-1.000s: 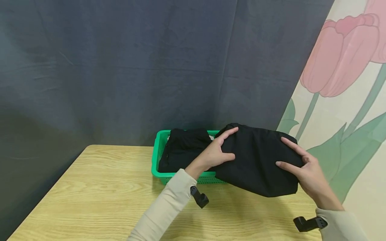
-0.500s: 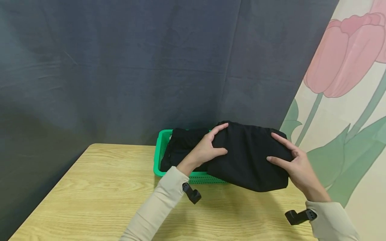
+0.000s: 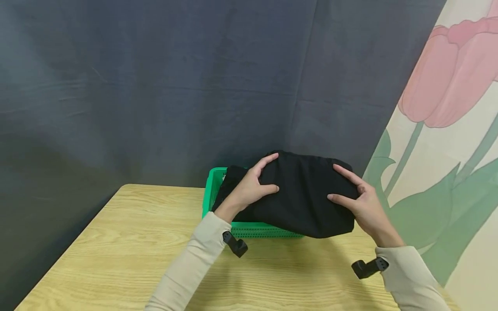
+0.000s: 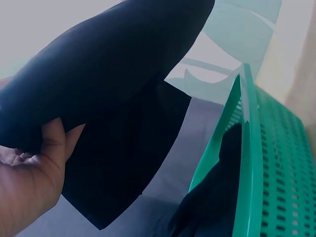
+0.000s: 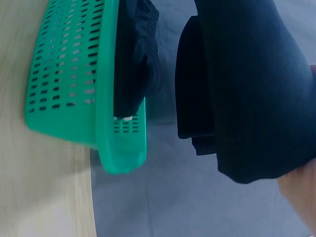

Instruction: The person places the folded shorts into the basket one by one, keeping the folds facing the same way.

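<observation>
Both hands hold a folded black garment [image 3: 307,194] up over a green plastic basket [image 3: 210,190]. My left hand [image 3: 249,188] grips its left end, thumb on the near face. At the opposite end my right hand [image 3: 367,205] grips it in the same way. Seen from the left wrist, the garment [image 4: 108,74] hangs in folded layers above the basket [image 4: 284,163]. Another black garment [image 3: 234,176] lies inside the basket, partly covered by my left hand and the held one. The right wrist view shows this lower garment [image 5: 131,59] apart from the held garment [image 5: 261,94].
The basket stands on a light wooden table [image 3: 136,242] near its back edge. Behind hangs a dark grey curtain [image 3: 175,95]. A wall with painted tulips [image 3: 432,82] rises at the right, near the right arm.
Both hands have carried the black garment leftward and slightly up, so it now covers more of the basket. The grip looks the same. The head view has shifted a little.
</observation>
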`<state>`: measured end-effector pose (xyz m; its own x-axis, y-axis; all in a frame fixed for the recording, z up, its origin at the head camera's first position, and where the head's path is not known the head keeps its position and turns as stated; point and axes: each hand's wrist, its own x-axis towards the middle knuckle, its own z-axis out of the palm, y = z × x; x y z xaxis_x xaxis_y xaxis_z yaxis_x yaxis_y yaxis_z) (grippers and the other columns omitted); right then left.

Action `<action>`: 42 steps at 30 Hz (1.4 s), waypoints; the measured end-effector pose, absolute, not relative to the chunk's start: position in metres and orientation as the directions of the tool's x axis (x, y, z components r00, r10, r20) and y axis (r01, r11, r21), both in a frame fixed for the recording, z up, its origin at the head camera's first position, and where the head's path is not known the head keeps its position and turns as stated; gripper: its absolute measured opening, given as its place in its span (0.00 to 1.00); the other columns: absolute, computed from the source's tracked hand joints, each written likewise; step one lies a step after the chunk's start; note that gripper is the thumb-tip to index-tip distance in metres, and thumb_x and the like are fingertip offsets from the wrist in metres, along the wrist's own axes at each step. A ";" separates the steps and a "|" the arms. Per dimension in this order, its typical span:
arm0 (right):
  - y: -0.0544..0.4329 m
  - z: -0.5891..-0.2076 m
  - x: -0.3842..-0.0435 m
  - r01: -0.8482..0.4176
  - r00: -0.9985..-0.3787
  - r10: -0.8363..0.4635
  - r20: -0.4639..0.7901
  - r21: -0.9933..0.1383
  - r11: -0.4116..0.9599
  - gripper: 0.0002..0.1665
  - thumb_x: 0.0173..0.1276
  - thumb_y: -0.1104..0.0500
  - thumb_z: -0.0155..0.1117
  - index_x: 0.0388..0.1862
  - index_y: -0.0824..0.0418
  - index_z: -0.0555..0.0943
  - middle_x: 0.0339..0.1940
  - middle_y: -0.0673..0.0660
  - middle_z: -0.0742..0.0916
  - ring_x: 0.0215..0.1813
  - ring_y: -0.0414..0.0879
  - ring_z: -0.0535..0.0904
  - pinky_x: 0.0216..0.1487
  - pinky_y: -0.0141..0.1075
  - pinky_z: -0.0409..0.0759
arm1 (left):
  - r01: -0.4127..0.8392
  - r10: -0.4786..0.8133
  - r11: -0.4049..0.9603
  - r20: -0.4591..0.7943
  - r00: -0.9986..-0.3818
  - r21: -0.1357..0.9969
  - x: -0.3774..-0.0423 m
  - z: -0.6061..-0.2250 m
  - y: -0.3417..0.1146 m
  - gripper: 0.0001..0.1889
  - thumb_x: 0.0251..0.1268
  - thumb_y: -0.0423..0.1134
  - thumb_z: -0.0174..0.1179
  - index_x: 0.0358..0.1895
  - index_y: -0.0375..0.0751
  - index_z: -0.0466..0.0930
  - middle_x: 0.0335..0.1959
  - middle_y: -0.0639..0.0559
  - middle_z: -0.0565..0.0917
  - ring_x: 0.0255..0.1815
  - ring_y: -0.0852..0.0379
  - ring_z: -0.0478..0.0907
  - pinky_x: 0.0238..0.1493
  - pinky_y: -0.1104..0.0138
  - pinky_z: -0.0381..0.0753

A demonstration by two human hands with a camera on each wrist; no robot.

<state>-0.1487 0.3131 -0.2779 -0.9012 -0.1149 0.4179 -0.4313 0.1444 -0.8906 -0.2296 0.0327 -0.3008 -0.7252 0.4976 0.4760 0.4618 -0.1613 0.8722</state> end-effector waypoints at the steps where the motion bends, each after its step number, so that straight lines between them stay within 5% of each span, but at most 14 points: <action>1: 0.312 -0.277 -0.151 -0.431 -0.901 -0.119 0.417 -0.890 0.148 0.45 0.61 0.76 0.65 0.75 0.57 0.64 0.62 0.60 0.74 0.52 0.45 0.80 0.43 0.37 0.82 | 0.459 0.497 -0.161 0.474 -0.727 0.874 -0.230 -0.301 0.030 0.42 0.58 0.25 0.61 0.75 0.57 0.58 0.71 0.55 0.61 0.57 0.51 0.72 0.54 0.60 0.75; 15: 0.292 -0.276 -0.175 -0.455 -0.886 -0.161 0.435 -0.883 0.118 0.44 0.59 0.76 0.66 0.74 0.56 0.66 0.65 0.59 0.71 0.56 0.47 0.74 0.47 0.34 0.79 | 0.452 0.450 -0.210 0.496 -0.742 0.867 -0.237 -0.305 0.000 0.40 0.60 0.26 0.62 0.75 0.52 0.59 0.65 0.47 0.67 0.57 0.47 0.72 0.52 0.58 0.78; 42: 0.262 -0.286 -0.232 -0.324 -0.931 -0.245 0.269 -0.919 0.225 0.45 0.61 0.74 0.65 0.75 0.48 0.65 0.73 0.55 0.64 0.65 0.54 0.68 0.54 0.37 0.76 | 0.401 0.350 -0.072 0.400 -0.847 0.913 -0.265 -0.325 -0.045 0.42 0.59 0.23 0.62 0.75 0.57 0.59 0.70 0.50 0.64 0.65 0.47 0.65 0.51 0.53 0.76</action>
